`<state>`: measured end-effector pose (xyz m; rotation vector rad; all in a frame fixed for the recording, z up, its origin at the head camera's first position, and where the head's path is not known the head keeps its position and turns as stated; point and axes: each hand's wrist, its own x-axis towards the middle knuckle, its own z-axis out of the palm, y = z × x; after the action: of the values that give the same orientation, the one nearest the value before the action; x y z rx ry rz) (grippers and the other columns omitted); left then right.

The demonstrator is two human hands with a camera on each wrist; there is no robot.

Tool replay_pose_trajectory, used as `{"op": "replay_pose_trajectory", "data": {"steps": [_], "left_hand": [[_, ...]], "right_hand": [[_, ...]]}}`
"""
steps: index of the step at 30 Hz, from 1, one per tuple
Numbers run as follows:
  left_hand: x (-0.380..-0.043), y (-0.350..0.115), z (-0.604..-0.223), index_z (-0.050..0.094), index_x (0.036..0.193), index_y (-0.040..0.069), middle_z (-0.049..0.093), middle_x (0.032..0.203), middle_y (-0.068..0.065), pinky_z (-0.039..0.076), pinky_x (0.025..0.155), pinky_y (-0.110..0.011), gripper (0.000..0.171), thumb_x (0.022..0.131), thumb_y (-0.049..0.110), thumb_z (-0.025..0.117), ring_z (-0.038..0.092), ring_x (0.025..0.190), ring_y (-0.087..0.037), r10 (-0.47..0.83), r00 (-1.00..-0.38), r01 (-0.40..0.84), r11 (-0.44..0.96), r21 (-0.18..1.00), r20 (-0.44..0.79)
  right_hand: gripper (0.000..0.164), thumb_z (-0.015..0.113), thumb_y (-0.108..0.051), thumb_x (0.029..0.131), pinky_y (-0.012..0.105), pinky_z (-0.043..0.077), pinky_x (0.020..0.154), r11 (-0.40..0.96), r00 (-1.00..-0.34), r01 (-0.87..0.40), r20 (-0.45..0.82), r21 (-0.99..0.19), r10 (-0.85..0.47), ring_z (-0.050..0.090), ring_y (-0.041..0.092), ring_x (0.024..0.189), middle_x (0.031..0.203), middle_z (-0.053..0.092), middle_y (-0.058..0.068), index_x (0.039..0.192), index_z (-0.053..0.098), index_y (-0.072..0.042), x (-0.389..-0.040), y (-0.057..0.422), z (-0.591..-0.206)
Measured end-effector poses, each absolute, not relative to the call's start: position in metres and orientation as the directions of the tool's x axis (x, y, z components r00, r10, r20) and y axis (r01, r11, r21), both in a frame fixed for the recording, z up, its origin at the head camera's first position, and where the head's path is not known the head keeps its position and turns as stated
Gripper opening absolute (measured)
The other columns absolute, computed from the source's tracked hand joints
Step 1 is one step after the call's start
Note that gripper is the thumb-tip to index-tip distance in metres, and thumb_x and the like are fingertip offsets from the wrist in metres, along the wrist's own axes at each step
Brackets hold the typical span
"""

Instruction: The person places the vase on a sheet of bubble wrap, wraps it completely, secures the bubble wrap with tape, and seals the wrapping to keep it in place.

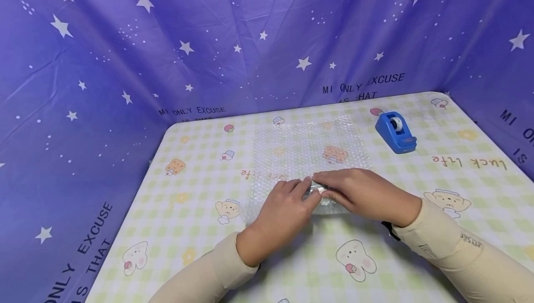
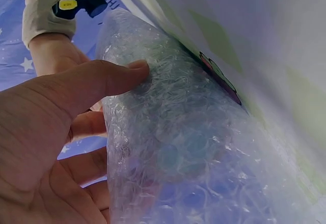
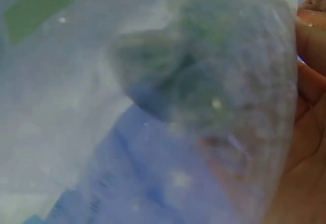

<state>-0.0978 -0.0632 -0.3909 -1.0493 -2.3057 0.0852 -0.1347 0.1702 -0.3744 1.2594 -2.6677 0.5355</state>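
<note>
A sheet of clear bubble wrap (image 1: 292, 148) lies on the table, its near end raised around a small shiny grey-green thing (image 1: 320, 187). My left hand (image 1: 288, 203) grips that near end; in the left wrist view its thumb (image 2: 119, 79) presses on the bubble wrap (image 2: 168, 112), with the fingers behind. From the other side, my right hand (image 1: 363, 194) pinches the same end, thumb and fingers close to the left fingertips. A dark, blurred shape shows through the bubble wrap (image 3: 254, 81) in the right wrist view. Fingers and layers of wrap hide most of the small thing.
A blue tape dispenser (image 1: 395, 134) with a roll in it stands at the back right, beyond my right hand. The table (image 1: 167, 229) has a checked cloth with printed cartoons. Purple star-patterned curtains (image 1: 233, 39) hang behind and at both sides.
</note>
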Motion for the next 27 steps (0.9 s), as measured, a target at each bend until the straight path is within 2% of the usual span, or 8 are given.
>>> {"op": "replay_pose_trajectory", "data": {"steps": [8, 15, 19, 23, 27], "left_hand": [[-0.099, -0.065, -0.389, 0.072, 0.111, 0.020, 0.073, 0.129, -0.008, 0.058, 0.084, -0.039, 0.028, 0.084, 0.022, 0.079, 0.073, 0.106, -0.024, 0.714, -0.504, 0.686, 0.673, -0.277, 0.485], [-0.100, -0.065, -0.389, 0.073, 0.112, 0.020, 0.073, 0.127, -0.008, 0.057, 0.083, -0.038, 0.032, 0.082, 0.025, 0.081, 0.074, 0.106, -0.024, 0.719, -0.508, 0.687, 0.670, -0.281, 0.474], [-0.102, -0.065, -0.387, 0.073, 0.115, 0.020, 0.073, 0.129, -0.007, 0.057, 0.085, -0.038, 0.038, 0.079, 0.029, 0.084, 0.073, 0.107, -0.023, 0.718, -0.532, 0.686, 0.676, -0.269, 0.448], [-0.103, -0.065, -0.386, 0.073, 0.115, 0.020, 0.073, 0.129, -0.008, 0.057, 0.085, -0.038, 0.036, 0.080, 0.026, 0.082, 0.073, 0.108, -0.024, 0.715, -0.545, 0.691, 0.679, -0.249, 0.438], [-0.104, -0.065, -0.386, 0.073, 0.114, 0.020, 0.073, 0.129, -0.007, 0.057, 0.085, -0.038, 0.035, 0.080, 0.026, 0.081, 0.073, 0.107, -0.023, 0.715, -0.545, 0.688, 0.679, -0.254, 0.437]], "right_hand": [[0.035, 0.069, -0.024, 0.100, 0.041, 0.057, 0.094, 0.560, -0.597, -0.801, 0.327, -0.211, -0.732, 0.070, 0.014, 0.115, 0.126, 0.072, -0.005, 0.133, 0.068, -0.013, -0.134, 0.169, -0.370], [0.030, 0.072, -0.024, 0.097, 0.042, 0.057, 0.091, 0.551, -0.578, -0.813, 0.377, -0.188, -0.723, 0.070, 0.012, 0.109, 0.117, 0.074, -0.004, 0.124, 0.070, -0.012, -0.134, 0.173, -0.367], [0.031, 0.076, -0.027, 0.093, 0.042, 0.057, 0.091, 0.546, -0.572, -0.817, 0.383, -0.187, -0.725, 0.070, 0.011, 0.109, 0.116, 0.074, -0.005, 0.121, 0.071, -0.013, -0.134, 0.174, -0.366], [0.035, 0.080, -0.030, 0.089, 0.042, 0.057, 0.091, 0.552, -0.578, -0.813, 0.384, -0.186, -0.721, 0.070, 0.010, 0.108, 0.115, 0.073, -0.006, 0.119, 0.072, -0.015, -0.133, 0.175, -0.364], [0.036, 0.083, -0.032, 0.086, 0.037, 0.054, 0.081, 0.565, -0.587, -0.805, 0.381, -0.181, -0.714, 0.064, 0.004, 0.090, 0.102, 0.069, -0.013, 0.116, 0.068, -0.017, -0.133, 0.175, -0.363]]}}
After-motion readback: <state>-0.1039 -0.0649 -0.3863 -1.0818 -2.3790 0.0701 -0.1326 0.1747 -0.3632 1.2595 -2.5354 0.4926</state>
